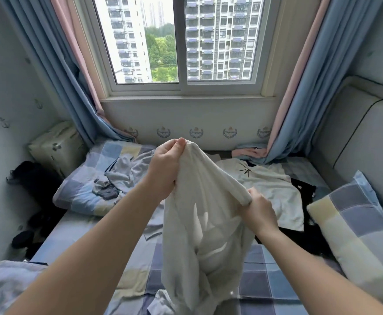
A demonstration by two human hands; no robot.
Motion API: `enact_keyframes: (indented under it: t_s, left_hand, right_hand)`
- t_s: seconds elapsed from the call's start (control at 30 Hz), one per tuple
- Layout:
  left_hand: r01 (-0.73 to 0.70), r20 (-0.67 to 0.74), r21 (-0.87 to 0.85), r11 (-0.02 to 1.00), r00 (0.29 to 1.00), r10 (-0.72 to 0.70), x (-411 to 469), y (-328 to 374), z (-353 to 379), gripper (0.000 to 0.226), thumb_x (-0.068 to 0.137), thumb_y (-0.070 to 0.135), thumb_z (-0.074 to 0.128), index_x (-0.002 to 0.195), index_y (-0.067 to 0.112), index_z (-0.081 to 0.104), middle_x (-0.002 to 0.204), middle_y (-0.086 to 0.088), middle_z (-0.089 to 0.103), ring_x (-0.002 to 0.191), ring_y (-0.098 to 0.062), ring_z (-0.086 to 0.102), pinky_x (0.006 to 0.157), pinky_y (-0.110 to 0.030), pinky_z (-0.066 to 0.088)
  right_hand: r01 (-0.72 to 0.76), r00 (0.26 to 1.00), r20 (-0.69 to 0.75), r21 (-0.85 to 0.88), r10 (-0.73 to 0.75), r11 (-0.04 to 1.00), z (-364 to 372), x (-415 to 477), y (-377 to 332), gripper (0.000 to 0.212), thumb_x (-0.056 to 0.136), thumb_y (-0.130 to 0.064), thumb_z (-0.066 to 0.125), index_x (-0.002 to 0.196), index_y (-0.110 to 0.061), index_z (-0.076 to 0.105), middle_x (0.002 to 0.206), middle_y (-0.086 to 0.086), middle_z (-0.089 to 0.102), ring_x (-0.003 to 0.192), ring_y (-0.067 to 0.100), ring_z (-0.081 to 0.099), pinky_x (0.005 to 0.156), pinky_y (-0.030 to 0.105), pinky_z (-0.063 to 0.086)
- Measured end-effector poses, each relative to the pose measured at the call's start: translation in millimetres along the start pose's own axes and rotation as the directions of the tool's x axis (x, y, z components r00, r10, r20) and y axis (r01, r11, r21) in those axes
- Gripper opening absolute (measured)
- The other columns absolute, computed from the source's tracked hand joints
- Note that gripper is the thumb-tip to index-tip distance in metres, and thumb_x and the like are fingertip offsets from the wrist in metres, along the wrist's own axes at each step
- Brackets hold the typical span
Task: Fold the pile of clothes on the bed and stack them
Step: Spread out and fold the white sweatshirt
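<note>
1. Pinches the top of a cream garment (199, 223) with the left hand (165, 165), thumb and fingertips pressed together on a bunched fold, raised mid-scene above the bed (265, 269).
2. Grips a rolled edge of the same garment lower and further right with the right hand (257, 211), fingers curled round the fabric.
3. Lets the cloth hang slack between and below both grips, draping towards the near edge; cannot tell whether its lower end touches the checked sheet.
4. Far right on the bed: a white T-shirt (270, 187) with a small black mark near the neck, spread mostly flat and unfolded.
5. Partly under and just right of that shirt: a black garment (304, 189), beside the right pillow (354, 226).
6. Far left: crumpled grey-blue clothes (122, 176) heaped on the left pillow (81, 192).
7. Near left corner: a pale blue cloth (4, 285), rumpled.
8. Off the bed at the left: dark clothes (29, 178) against the wall.
9. Beyond the bed: a window (179, 42) flanked by blue and pink curtains (56, 64), and a padded headboard (356, 137) at the right.
</note>
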State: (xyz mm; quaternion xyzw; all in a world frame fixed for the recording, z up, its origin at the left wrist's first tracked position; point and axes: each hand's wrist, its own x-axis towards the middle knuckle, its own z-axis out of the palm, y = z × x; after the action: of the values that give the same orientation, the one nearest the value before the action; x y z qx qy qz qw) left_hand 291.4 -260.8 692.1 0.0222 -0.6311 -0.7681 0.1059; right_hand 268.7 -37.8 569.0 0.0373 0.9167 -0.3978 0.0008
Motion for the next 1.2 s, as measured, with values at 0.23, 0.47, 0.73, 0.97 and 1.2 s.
enact_keyframes:
  t_s: [0.23,0.47,0.73,0.97,1.2]
  left_hand:
    - [0.043,-0.163,0.183,0.982,0.987,-0.013,14.6,-13.6,-31.1,0.033,0.106,0.031,0.049,0.083,0.012,0.064,0.074,-0.007,0.057,0.071,-0.021,0.054,0.067,-0.033,0.048]
    - [0.129,-0.093,0.711,0.691,0.992,-0.09,12.3,-45.0,-45.6,0.016,0.101,0.03,0.056,0.104,0.014,0.061,0.099,-0.004,0.061,0.094,-0.022,0.058,0.076,-0.032,0.051]
    - [-0.009,0.33,0.449,0.893,0.931,-0.156,-13.2,-76.5,19.3,0.053,0.073,0.028,0.079,0.118,0.013,0.058,0.113,-0.013,0.066,0.097,-0.017,0.062,0.084,-0.035,0.053]
    - [0.032,0.443,0.403,0.915,0.868,-0.226,10.1,-59.4,1.6,0.017,0.092,0.02,0.069,0.106,0.011,0.074,0.095,-0.008,0.071,0.086,-0.015,0.062,0.08,-0.031,0.052]
    - [-0.05,0.465,0.615,0.787,0.829,-0.311,15.6,-59.2,13.4,0.016,0.096,0.026,0.066,0.086,0.014,0.067,0.076,0.0,0.053,0.07,-0.017,0.046,0.065,-0.03,0.037]
  right_hand:
    - [-0.108,0.964,0.267,0.369,0.006,0.923,-19.3,-3.1,17.0,0.015,0.097,-0.007,0.058,0.089,0.005,0.061,0.077,0.015,0.062,0.073,0.027,0.058,0.063,0.046,0.051]
    - [-0.087,0.946,0.293,0.642,-0.138,0.762,-46.7,-16.6,-21.6,0.019,0.103,-0.011,0.053,0.106,-0.008,0.072,0.096,0.007,0.077,0.087,0.016,0.073,0.07,0.024,0.058]
    - [0.012,0.92,0.334,0.496,-0.204,0.868,-60.5,-4.0,-48.2,0.013,0.092,-0.009,0.069,0.092,0.004,0.064,0.08,0.015,0.063,0.075,0.024,0.055,0.065,0.033,0.043]
    - [0.186,0.825,0.531,0.069,-0.194,0.98,-126.7,15.1,-49.1,0.018,0.078,-0.019,0.086,0.09,-0.019,0.073,0.082,0.0,0.071,0.072,0.013,0.066,0.066,0.027,0.052]
    - [0.241,0.894,0.41,-0.104,-0.179,0.965,-117.9,18.1,-27.4,0.022,0.094,-0.031,0.062,0.076,-0.018,0.059,0.078,0.0,0.056,0.071,0.017,0.05,0.068,0.035,0.041]
